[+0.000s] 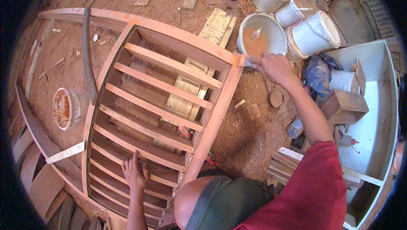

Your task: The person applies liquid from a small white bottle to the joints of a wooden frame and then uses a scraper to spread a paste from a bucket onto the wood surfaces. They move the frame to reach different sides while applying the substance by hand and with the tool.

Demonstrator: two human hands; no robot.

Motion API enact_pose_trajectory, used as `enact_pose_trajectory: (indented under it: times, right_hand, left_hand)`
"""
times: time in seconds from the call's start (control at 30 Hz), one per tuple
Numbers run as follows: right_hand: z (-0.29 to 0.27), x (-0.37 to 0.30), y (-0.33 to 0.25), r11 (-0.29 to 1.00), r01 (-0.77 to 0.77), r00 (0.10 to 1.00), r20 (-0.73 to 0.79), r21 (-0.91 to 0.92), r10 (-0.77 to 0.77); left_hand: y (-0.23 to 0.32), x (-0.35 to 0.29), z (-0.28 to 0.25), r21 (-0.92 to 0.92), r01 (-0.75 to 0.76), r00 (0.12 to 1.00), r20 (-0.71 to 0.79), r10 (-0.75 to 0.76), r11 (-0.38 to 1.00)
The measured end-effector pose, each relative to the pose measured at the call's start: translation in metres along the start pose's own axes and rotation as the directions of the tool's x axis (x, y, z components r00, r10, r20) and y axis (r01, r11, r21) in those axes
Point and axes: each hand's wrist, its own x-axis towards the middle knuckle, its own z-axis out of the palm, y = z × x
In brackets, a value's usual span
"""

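Observation:
A large curved wooden frame (169, 29) with several parallel wooden slats (159, 105) lies in front of me. My right hand (275, 69) reaches to its far right corner, gripping a small flat pale scraper (247, 62) against the wood. Orange filler (238, 60) is smeared on that corner, with fainter orange patches along the far rail. Lower down, my left hand (135, 174) rests on the slats with its fingers extended and holds nothing. Just beyond my right hand, a wide grey-white basin (265, 18) contains orange powder and a small white bottle (256, 33).
White buckets (313, 35) stand at the far right. An open tub with rusty residue (63, 109) sits left of the slats. A dark curved bar (87, 52) crosses the frame's left part. On the right, a pale open cabinet (369, 145) borders a wooden box (344, 105) and a plastic bottle (295, 128).

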Motion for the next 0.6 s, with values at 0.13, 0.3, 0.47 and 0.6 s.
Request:
enact_pose_trajectory:
  times: [0.13,0.3,0.47,0.6]
  right_hand:
    - [0.004,0.025,-0.013,0.980,0.018,0.980,-0.196,0.198,0.021]
    - [0.031,0.030,-0.034,0.963,-0.077,0.977,-0.174,0.258,0.125]
    - [-0.015,0.030,-0.041,0.963,-0.157,0.987,0.013,0.219,0.158]
    - [-0.003,0.044,-0.038,0.978,-0.035,0.990,-0.126,0.208,0.063]
  left_hand:
    - [0.005,0.005,-0.003,-0.019,-0.019,1.000,-0.024,0.019,1.000]
    - [0.007,0.009,-0.004,-0.036,-0.045,0.997,-0.062,0.043,0.998]
    - [0.001,0.001,-0.005,-0.005,-0.009,0.999,-0.044,0.009,1.000]
    - [0.006,0.006,-0.007,-0.041,-0.023,0.999,-0.041,0.022,0.999]
